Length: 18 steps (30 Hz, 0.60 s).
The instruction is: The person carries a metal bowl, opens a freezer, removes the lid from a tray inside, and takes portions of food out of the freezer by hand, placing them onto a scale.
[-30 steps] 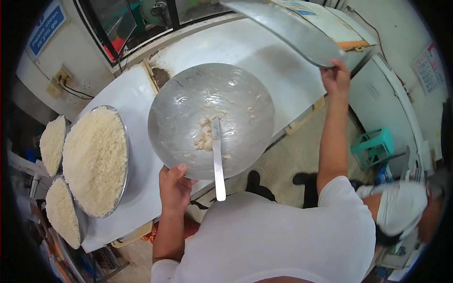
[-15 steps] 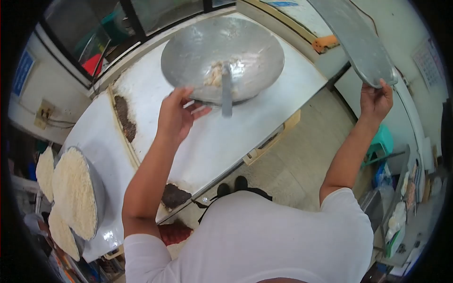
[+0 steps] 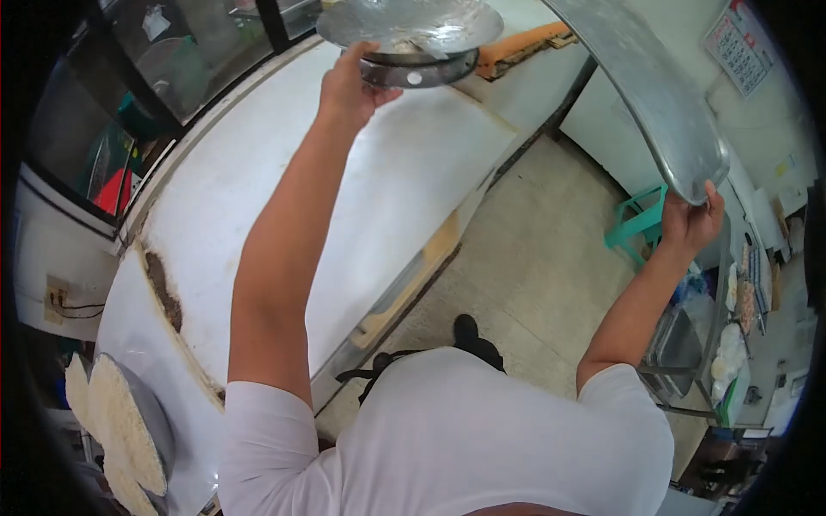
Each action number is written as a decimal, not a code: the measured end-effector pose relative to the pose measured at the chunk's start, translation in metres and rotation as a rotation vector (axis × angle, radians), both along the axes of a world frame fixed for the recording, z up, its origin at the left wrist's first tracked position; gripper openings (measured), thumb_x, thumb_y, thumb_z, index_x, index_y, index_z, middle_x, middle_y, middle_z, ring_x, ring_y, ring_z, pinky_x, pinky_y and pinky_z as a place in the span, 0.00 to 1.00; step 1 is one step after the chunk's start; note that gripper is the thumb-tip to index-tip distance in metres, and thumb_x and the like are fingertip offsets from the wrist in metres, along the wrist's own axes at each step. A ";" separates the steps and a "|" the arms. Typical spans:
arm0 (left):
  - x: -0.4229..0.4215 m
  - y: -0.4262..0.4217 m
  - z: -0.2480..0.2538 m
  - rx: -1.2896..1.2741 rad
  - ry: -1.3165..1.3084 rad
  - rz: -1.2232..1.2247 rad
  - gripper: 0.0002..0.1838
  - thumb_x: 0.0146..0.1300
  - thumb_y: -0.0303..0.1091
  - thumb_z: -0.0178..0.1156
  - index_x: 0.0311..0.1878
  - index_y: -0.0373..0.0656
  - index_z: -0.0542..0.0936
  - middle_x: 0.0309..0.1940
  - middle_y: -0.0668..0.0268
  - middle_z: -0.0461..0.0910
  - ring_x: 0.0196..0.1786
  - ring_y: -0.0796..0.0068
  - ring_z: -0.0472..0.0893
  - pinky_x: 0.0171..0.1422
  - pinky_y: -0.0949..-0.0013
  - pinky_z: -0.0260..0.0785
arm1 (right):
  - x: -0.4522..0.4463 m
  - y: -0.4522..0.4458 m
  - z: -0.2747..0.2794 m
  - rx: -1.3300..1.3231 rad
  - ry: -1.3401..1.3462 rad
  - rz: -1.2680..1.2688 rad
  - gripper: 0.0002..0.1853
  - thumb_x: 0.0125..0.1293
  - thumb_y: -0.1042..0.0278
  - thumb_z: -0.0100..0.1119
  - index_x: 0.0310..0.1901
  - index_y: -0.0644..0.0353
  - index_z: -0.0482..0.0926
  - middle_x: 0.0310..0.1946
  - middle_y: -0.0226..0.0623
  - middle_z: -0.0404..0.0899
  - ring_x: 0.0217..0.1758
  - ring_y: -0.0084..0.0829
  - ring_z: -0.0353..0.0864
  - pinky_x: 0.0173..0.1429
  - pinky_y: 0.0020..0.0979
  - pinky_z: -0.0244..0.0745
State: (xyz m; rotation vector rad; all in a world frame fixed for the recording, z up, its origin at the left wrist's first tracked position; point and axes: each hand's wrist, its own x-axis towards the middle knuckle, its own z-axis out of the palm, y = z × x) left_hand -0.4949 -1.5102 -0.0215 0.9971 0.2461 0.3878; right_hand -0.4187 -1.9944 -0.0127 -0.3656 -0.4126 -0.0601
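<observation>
A wide metal wok (image 3: 413,19) sits at the far end of the white table, on a dark metal ring stand (image 3: 430,72) with a round hole in its side. Some pale food (image 3: 408,46) shows in the bottom of the wok. At the near left side of the stand is my left hand (image 3: 351,90), its thumb above and its fingers curled below. My right hand (image 3: 691,220) is raised on the right, gripping the near end of a long metal tray (image 3: 658,103). The tray's far end runs out of view at the top.
Metal bowls heaped with a pale grated or crumbly food (image 3: 125,421) stand at the lower left on the white table (image 3: 258,163). An orange object (image 3: 525,47) lies beyond the wok. A green stool (image 3: 637,225) and a cluttered rack (image 3: 688,344) are on the right.
The wok has moved away along the table toward the orange object, my left hand with it. My right hand still holds the tray. The view has turned and shifted.
</observation>
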 end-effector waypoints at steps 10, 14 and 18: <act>0.184 -0.045 -0.022 0.050 0.035 0.126 0.31 0.57 0.49 0.61 0.55 0.39 0.64 0.46 0.51 0.70 0.43 0.56 0.76 0.41 0.59 0.78 | 0.113 -0.136 -0.045 -0.225 0.157 -0.211 0.18 0.53 0.76 0.53 0.46 0.77 0.71 0.49 0.56 0.72 0.55 0.47 0.72 0.63 0.49 0.65; 0.225 -0.062 -0.011 0.301 0.160 0.215 0.39 0.53 0.64 0.61 0.56 0.40 0.68 0.47 0.54 0.71 0.43 0.61 0.76 0.42 0.62 0.76 | 0.142 -0.160 -0.057 -0.183 0.123 -0.075 0.21 0.52 0.76 0.53 0.48 0.78 0.70 0.51 0.57 0.72 0.55 0.48 0.73 0.63 0.50 0.66; 0.245 -0.059 -0.017 0.593 0.236 0.189 0.39 0.53 0.64 0.61 0.55 0.38 0.71 0.45 0.58 0.72 0.41 0.65 0.75 0.44 0.65 0.72 | 0.150 -0.152 -0.061 -0.170 0.177 -0.104 0.24 0.53 0.75 0.51 0.53 0.77 0.68 0.55 0.57 0.69 0.60 0.50 0.69 0.65 0.54 0.62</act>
